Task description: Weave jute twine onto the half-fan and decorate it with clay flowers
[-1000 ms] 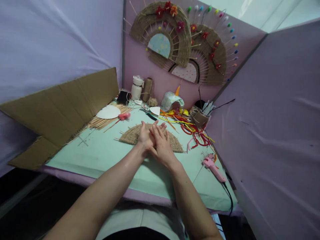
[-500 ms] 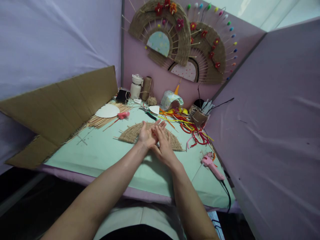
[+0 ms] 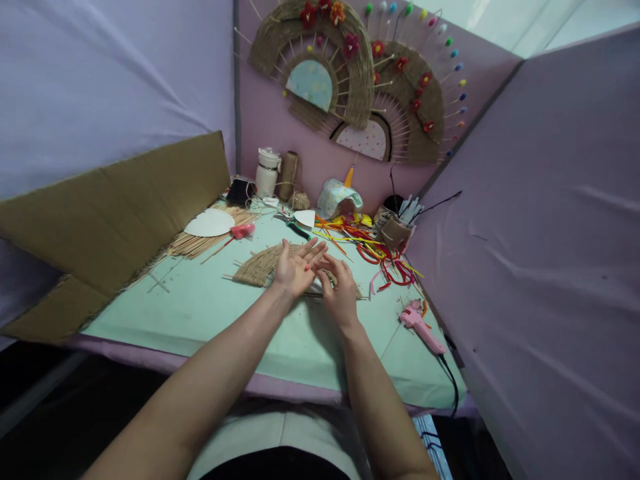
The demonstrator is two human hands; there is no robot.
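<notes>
My left hand [image 3: 297,268] is palm up with its fingers stretched out, above a half-ring fan shape [image 3: 257,267] wound with twine on thin sticks. On its fingers lies a small pinkish-red ball [image 3: 307,268], too small to name more exactly. Close on the right, my right hand [image 3: 341,290] has its fingers bent and its thumb apart from them, the fingertips beside the left fingers. Nothing shows between them. Both hands cover the middle and right part of the fan shape, which lies on the pale green table cover [image 3: 210,313].
A pink glue gun [image 3: 423,327] with a black cord lies at right. Behind are green-handled pliers [image 3: 299,230], tangled pipe cleaners [image 3: 385,257], a white bottle [image 3: 267,173] and a twine spool [image 3: 289,177]. At left stand a cardboard sheet [image 3: 125,207] and bundled sticks [image 3: 187,247].
My right hand has drawn back to the right from the left palm, its fingers now bent. My left palm has opened further to view, showing the small ball. The view has shifted slightly.
</notes>
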